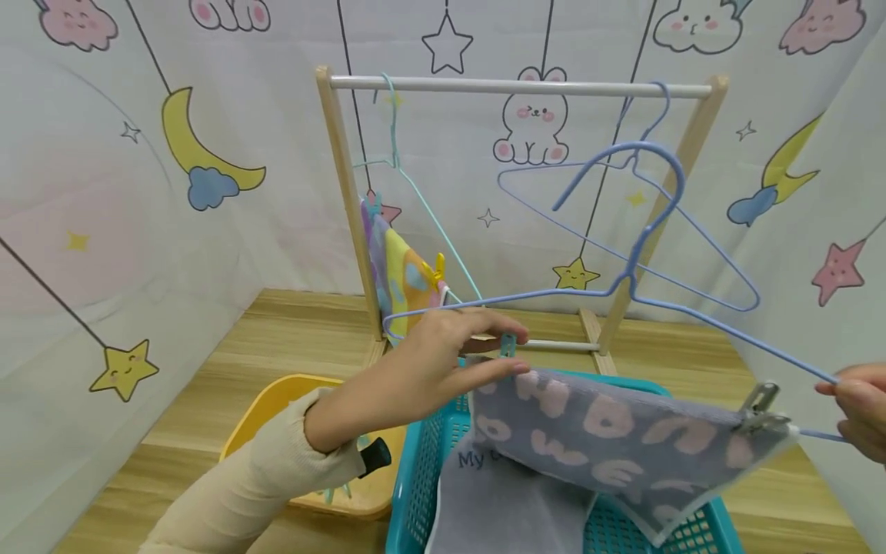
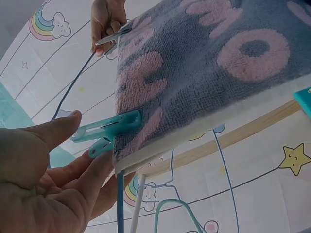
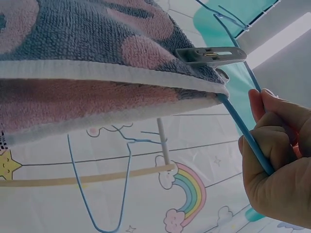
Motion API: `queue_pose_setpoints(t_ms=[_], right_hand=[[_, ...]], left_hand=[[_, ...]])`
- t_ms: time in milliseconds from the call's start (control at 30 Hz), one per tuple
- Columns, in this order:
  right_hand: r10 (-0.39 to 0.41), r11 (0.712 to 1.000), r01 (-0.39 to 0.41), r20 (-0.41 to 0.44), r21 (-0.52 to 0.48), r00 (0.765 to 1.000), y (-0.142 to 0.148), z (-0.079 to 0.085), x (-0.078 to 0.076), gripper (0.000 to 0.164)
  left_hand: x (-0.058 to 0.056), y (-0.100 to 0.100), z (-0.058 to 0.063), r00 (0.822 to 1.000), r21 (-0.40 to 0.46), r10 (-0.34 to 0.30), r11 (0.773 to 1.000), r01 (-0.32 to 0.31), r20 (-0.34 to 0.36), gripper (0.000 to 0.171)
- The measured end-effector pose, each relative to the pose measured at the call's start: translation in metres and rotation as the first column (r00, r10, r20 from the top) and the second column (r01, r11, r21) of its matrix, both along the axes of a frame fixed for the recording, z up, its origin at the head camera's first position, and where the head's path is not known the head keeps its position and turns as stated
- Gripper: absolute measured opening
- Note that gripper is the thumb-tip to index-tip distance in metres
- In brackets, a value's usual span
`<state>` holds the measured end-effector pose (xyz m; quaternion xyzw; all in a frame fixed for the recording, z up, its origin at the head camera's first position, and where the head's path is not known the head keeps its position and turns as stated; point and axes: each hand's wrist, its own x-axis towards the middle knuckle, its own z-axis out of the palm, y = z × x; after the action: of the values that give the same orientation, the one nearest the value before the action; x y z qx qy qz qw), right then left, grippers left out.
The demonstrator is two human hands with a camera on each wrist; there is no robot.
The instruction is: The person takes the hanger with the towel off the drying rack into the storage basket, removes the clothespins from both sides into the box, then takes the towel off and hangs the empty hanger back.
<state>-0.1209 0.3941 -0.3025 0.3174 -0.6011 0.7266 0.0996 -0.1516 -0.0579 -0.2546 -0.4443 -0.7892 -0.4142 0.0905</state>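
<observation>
A periwinkle-blue hanger [image 1: 554,292] is held up before the rack, its hook upward. Over its lower bar hangs a grey towel [image 1: 609,419] with pink letters and white edging. My left hand [image 1: 443,346] is at the towel's left end, thumb and fingers on either side of a teal clothespin [image 2: 109,126] that sits on the folded edge. At the right end a grey clothespin [image 3: 211,56] grips the towel. My right hand [image 3: 282,150] holds the right corner of the hanger, fingers curled round the bar.
Behind stands a wooden rack [image 1: 346,192] with a white rail, bearing another blue hanger [image 1: 692,231] and a mint hanger [image 1: 429,208] with a colourful towel [image 1: 401,261]. Below are a teal basket [image 1: 415,462] containing a grey cloth [image 1: 512,500], and a yellow basin [image 1: 277,400] with clothespins.
</observation>
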Motion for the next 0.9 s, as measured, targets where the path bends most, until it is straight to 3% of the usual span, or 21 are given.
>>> queue_pose_setpoints(t_ms=[67,167,300,500,700,900], right_hand=[[0.081,0.996,-0.081,-0.014,-0.044,0.997,-0.027,0.014,0.008,0.044],[0.08,0.996,-0.08,-0.013,-0.029,0.997,-0.031,0.013,0.007,0.046],[0.045,0.999,-0.044,-0.042,0.008,0.998,-0.036,0.012,0.004,0.048],[0.116,0.99,-0.123,-0.096,-0.064,0.989,-0.053,0.014,0.0,0.039],[0.206,0.972,-0.224,-0.199,-0.074,0.958,-0.072,0.015,-0.004,0.029],[0.16,0.985,-0.17,-0.189,-0.041,0.969,-0.076,0.008,-0.005,0.028]], left_hand=[[0.002,-0.002,-0.001,0.999,-0.007,0.017,1.0,-0.016,0.038,0.027],[0.003,-0.005,-0.003,0.999,-0.009,0.039,0.999,-0.039,0.03,0.024],[0.005,-0.007,-0.005,0.998,0.011,0.044,0.999,-0.044,-0.04,0.017],[0.009,-0.009,-0.008,0.991,0.037,0.053,0.998,-0.049,-0.125,0.017],[0.011,-0.008,-0.016,0.972,0.109,0.074,0.993,-0.051,-0.224,0.01],[0.012,-0.008,-0.02,0.95,0.198,0.055,0.98,0.007,-0.308,0.007]])
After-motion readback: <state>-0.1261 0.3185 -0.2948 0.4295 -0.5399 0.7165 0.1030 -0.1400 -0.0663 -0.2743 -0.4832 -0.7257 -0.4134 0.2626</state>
